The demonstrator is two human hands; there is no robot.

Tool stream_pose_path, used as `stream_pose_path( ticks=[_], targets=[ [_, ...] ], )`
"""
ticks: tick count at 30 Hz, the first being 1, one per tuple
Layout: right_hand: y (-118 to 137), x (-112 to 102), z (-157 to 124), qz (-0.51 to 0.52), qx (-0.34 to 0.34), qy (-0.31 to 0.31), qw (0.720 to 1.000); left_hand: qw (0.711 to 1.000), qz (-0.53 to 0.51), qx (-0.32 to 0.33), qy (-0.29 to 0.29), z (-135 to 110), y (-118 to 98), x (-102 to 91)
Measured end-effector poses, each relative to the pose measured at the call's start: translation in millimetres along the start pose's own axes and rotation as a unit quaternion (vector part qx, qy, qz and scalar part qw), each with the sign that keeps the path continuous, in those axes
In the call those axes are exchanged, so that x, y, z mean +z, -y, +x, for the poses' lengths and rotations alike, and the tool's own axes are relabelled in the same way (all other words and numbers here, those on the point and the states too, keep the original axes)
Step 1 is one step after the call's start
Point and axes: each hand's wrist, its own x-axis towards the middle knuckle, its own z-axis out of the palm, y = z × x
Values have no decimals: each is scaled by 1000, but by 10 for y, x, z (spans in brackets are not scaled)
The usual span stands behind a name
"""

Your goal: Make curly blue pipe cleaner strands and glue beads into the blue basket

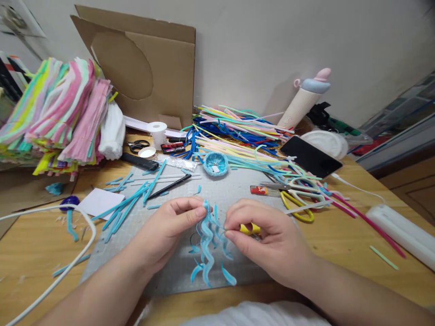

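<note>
Wooden tabletop [343,271], pale wall [254,50] behind, grey cutting mat [173,278] laid on the near middle. Left hand [170,228]: thumb and forefinger pinched closed on the top of a cluster of wavy blue strands [206,244], remaining fingers curled. Right hand [263,235]: thumb and forefinger brought nearly together on a thin strand [222,227], too fine to identify; other fingers bent. Wavy blue strands: hanging down between the two hands, above the mat, several ends curled and leaf-like. Yellow item: partly hidden beneath the right hand, kind not discernible. Beyond the hands: one fuzzy blue bowl [222,172], at the mat's far edge, small white piece inside. To the left: straight blue stems [127,209], loosely heaped; one black pen [170,186]; one sheet of white paper [98,201]. To the right: yellow-handled scissors [301,206], white-handled scissors [307,184] beside them. Farther back: mixed coloured stems [234,145], piled; one dark-screened phone [307,156], tilted; one cream bottle [299,106] with blue and pink top, leaning. Far left: bundled pastel stems [64,113], stacked; cardboard [170,68] upright against the wall.
</note>
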Motion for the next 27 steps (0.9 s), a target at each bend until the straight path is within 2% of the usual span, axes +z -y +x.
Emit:
stream_pose_path(
  ticks=[8,27],
  targets=[
    [-58,12,1,-26,-20,5,999,1000,4,-3,19,-27,9,8],
    [-73,29,2,-38,-3,19,999,999,11,-9,38,-18,23,9]
  ],
)
